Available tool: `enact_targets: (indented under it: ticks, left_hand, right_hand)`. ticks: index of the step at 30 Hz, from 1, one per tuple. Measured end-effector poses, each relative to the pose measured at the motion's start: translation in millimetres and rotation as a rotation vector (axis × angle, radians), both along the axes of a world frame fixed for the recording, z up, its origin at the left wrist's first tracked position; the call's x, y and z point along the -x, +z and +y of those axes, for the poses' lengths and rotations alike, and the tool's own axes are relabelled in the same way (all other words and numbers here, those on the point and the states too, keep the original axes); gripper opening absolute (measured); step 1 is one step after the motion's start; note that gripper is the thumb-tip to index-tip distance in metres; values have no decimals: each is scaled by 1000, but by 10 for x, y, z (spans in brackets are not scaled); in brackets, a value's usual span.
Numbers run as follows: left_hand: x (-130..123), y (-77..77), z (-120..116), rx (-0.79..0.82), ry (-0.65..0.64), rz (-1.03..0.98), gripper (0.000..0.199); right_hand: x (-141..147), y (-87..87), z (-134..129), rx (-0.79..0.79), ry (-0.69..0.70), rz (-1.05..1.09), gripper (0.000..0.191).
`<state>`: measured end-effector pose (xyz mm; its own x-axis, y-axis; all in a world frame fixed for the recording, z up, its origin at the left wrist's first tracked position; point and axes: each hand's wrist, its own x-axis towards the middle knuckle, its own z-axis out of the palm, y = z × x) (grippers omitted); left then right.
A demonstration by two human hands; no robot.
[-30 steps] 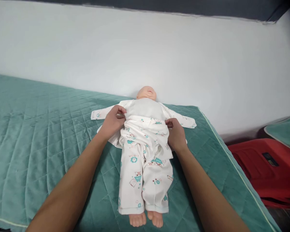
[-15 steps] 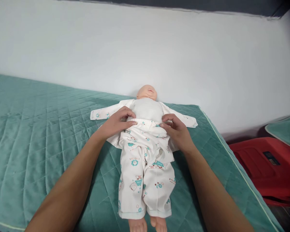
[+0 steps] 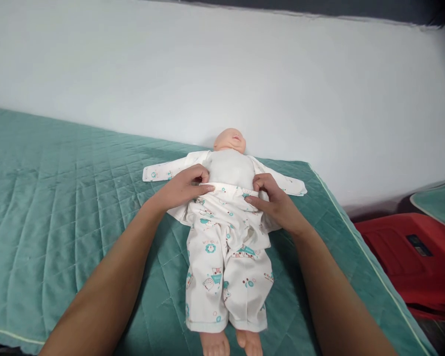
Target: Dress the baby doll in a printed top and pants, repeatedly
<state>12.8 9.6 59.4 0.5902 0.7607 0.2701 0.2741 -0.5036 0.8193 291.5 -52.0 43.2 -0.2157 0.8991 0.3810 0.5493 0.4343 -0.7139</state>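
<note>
A baby doll [image 3: 230, 165] lies on its back, its head toward the wall and its bare feet toward me. White printed pants [image 3: 228, 237] cover its legs and reach up to the lower belly. At the waistband's left side, my left hand [image 3: 187, 185] pinches the edge between thumb and curled fingers. My right hand [image 3: 270, 198] grips the waistband on the right side in the same way. An open white printed top [image 3: 282, 178] is on the doll's arms, spread out to both sides, leaving the pale cloth torso bare.
A green quilted cover [image 3: 77, 198] lies under the doll, with its piped edge running down on the right. Behind stands a white wall [image 3: 207, 69]. A red plastic chair [image 3: 411, 257] is beyond the right edge, near another green cloth [image 3: 437, 200].
The view has shifted slightly, so the doll appears a little further right. My right fingers have moved slightly outward along the waistband. My left hand keeps its hold.
</note>
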Motion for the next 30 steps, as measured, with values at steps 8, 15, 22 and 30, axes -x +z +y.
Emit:
enact_targets:
  ticks: [8, 15, 22, 30]
  left_hand:
    - [-33, -16, -2, -82, -76, -28, 23]
    - [-80, 50, -51, -22, -29, 50, 23]
    - [-100, 42, -67, -124, 9, 69, 26]
    - [-232, 19, 282, -76, 219, 99, 23]
  right_hand:
    - [52, -37, -13, -90, -21, 46, 22]
    - [60, 43, -35, -32, -17, -13, 20]
    - [93, 22, -59, -138, -30, -118, 14]
    - [242, 110, 279, -64, -284, -108, 21]
